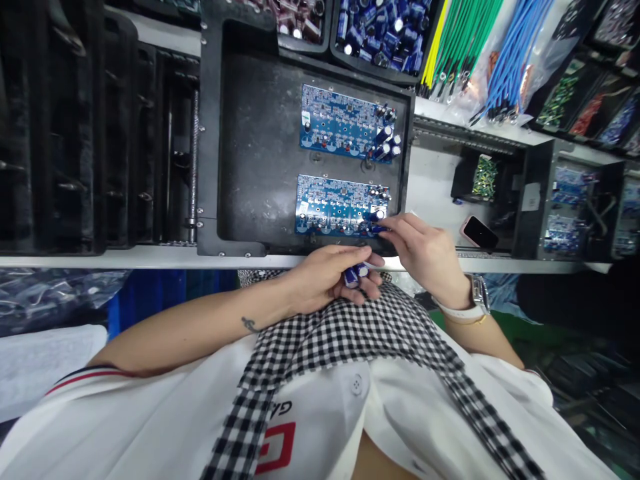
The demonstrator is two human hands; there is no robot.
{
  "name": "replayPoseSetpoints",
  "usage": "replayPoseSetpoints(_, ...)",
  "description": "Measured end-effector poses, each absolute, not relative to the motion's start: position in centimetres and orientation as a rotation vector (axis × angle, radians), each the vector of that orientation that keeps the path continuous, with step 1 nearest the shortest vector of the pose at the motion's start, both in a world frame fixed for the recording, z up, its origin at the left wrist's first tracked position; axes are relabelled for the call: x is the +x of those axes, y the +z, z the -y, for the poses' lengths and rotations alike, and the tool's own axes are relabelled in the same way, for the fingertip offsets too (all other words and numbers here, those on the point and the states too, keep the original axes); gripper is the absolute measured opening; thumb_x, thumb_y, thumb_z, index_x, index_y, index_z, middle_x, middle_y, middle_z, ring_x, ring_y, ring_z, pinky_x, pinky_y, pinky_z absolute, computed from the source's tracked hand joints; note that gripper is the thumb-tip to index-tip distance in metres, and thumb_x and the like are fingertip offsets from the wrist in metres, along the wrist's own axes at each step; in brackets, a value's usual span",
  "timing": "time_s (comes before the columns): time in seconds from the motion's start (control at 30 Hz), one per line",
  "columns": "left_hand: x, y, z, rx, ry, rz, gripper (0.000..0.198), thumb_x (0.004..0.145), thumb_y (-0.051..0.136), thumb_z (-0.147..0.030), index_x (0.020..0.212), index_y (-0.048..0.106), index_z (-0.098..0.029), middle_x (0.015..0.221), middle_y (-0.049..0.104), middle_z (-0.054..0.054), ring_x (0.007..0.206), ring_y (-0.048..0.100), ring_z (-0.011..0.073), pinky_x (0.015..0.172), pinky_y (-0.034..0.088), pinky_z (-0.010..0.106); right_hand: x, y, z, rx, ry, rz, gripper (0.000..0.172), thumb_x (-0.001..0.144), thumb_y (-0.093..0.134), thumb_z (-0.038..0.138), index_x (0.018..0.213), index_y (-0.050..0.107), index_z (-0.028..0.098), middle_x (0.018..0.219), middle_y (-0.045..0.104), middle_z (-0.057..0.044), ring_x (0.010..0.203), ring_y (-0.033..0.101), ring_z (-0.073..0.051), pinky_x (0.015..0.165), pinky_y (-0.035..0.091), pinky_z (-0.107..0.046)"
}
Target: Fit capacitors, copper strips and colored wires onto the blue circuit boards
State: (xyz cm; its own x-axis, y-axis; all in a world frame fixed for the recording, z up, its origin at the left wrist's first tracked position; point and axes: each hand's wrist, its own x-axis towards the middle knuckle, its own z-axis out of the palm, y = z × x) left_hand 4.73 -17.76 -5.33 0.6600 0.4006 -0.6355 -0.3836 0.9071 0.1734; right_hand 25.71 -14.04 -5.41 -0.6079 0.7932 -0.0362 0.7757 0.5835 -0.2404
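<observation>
My left hand (345, 270) is curled around a few blue capacitors (356, 275), just below the front edge of the black tray (260, 147). Over the near circuit board (335, 203), the fingertips of my right hand (425, 250) pinch a blue capacitor (379, 228) at the board's lower right corner. Another blue capacitor (376, 216) stands on that board beside my fingers. The far circuit board (345, 123) lies in the same tray and carries several upright blue capacitors (387, 143) at its right end.
Behind the tray are a bin of blue capacitors (383, 33) and a bin of brownish ones (300, 23). Green wires (465, 40) and blue wires (520, 53) lie at the back right. A phone (479, 232) rests right of my hand. Black trays (65, 133) stand at left.
</observation>
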Motion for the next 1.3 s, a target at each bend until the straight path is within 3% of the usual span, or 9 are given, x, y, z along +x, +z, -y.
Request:
replayPoseSetpoints(0.07, 4.6, -5.5, 17.8, 0.058, 0.425, -0.744, 0.029, 0.103, 0.047, -0.029, 0.091, 0.063, -0.008, 0.068, 0.058, 0.003, 0.041, 0.046, 0.0037, 0.035, 0.029, 0.011, 25.7, -5.3, 14.1, -1.333, 0.352, 2.755, 0.023, 0.101, 0.050, 0.025, 0.117, 0.065, 0.019, 0.107, 0.072, -0.006, 0.086, 0.071, -0.018, 0.062, 0.051, -0.030)
replayPoseSetpoints(0.13, 4.5, -5.5, 17.9, 0.044, 0.460, -0.742, 0.029, 0.103, 0.046, -0.029, 0.088, 0.061, -0.009, 0.069, 0.055, 0.002, 0.040, 0.038, 0.0009, 0.034, 0.020, 0.011, 25.7, -5.2, 14.1, -1.319, 0.349, 2.773, 0.023, 0.101, 0.049, 0.025, 0.117, 0.065, 0.019, 0.108, 0.072, -0.006, 0.085, 0.071, -0.018, 0.062, 0.050, -0.031)
replayPoseSetpoints(0.3, 4.9, -5.2, 18.3, -0.021, 0.611, -0.769, 0.019, 0.099, 0.045, -0.011, 0.107, 0.062, -0.008, 0.089, 0.063, 0.009, 0.064, 0.056, 0.0079, 0.053, 0.044, 0.017, 25.8, -5.2, 13.9, -1.327, 0.309, 2.788, 0.023, 0.102, 0.048, 0.025, 0.117, 0.064, 0.019, 0.107, 0.072, -0.007, 0.082, 0.070, -0.018, 0.058, 0.048, -0.031)
replayPoseSetpoints(0.37, 5.0, -5.1, 18.2, 0.002, 0.607, -0.778, 0.024, 0.095, 0.044, -0.004, 0.110, 0.062, -0.006, 0.093, 0.065, 0.013, 0.066, 0.058, 0.0095, 0.056, 0.046, 0.020, 25.8, -5.1, 13.8, -1.306, 0.289, 2.819, 0.023, 0.102, 0.048, 0.025, 0.118, 0.064, 0.018, 0.108, 0.072, -0.007, 0.081, 0.070, -0.018, 0.057, 0.047, -0.031)
replayPoseSetpoints(0.57, 5.0, -5.3, 17.8, -0.037, 0.537, -0.771, 0.018, 0.102, 0.042, -0.015, 0.103, 0.058, -0.006, 0.076, 0.063, 0.010, 0.053, 0.049, 0.0064, 0.047, 0.034, 0.016, 25.9, -4.7, 13.6, -1.225, 0.221, 2.917, 0.025, 0.101, 0.048, 0.024, 0.121, 0.061, 0.018, 0.111, 0.072, -0.007, 0.077, 0.070, -0.017, 0.054, 0.045, -0.033)
replayPoseSetpoints(0.83, 5.0, -5.8, 17.5, -0.039, 0.428, -0.760, 0.035, 0.106, 0.038, -0.031, 0.088, 0.058, -0.008, 0.061, 0.054, 0.003, 0.039, 0.036, 0.0026, 0.037, 0.021, 0.012, 26.0, -4.7, 13.7, -1.174, 0.156, 2.993, 0.027, 0.099, 0.050, 0.020, 0.124, 0.060, 0.017, 0.119, 0.070, -0.007, 0.080, 0.069, -0.018, 0.054, 0.044, -0.033)
replayPoseSetpoints(1.13, 5.5, -5.6, 16.5, -0.013, 0.234, -0.788, 0.053, 0.102, 0.035, -0.054, 0.064, 0.036, -0.018, 0.048, 0.039, -0.002, 0.032, 0.017, 0.0012, 0.033, 0.007, 0.013, 25.7, -4.3, 15.0, -1.204, 0.283, 2.691, 0.033, 0.097, 0.058, 0.020, 0.129, 0.062, 0.020, 0.116, 0.072, -0.007, 0.097, 0.070, -0.020, 0.079, 0.054, -0.031)
replayPoseSetpoints(1.23, 6.1, -5.4, 16.4, -0.008, 0.248, -0.806, 0.053, 0.101, 0.038, -0.054, 0.063, 0.035, -0.018, 0.048, 0.038, -0.003, 0.032, 0.017, 0.0010, 0.034, 0.006, 0.013, 25.3, -2.9, 16.3, -1.244, 0.484, 2.519, 0.041, 0.093, 0.063, 0.017, 0.133, 0.059, 0.024, 0.114, 0.073, -0.005, 0.098, 0.070, -0.017, 0.087, 0.055, -0.028)
replayPoseSetpoints(1.3, 6.5, -5.3, 16.5, -0.023, 0.298, -0.765, 0.050, 0.100, 0.043, -0.054, 0.066, 0.040, -0.017, 0.054, 0.046, 0.000, 0.036, 0.029, 0.0027, 0.034, 0.016, 0.012, 25.4, -2.6, 16.6, -1.287, 0.551, 2.476, 0.038, 0.092, 0.064, 0.016, 0.129, 0.062, 0.025, 0.112, 0.073, -0.003, 0.098, 0.070, -0.017, 0.089, 0.055, -0.028)
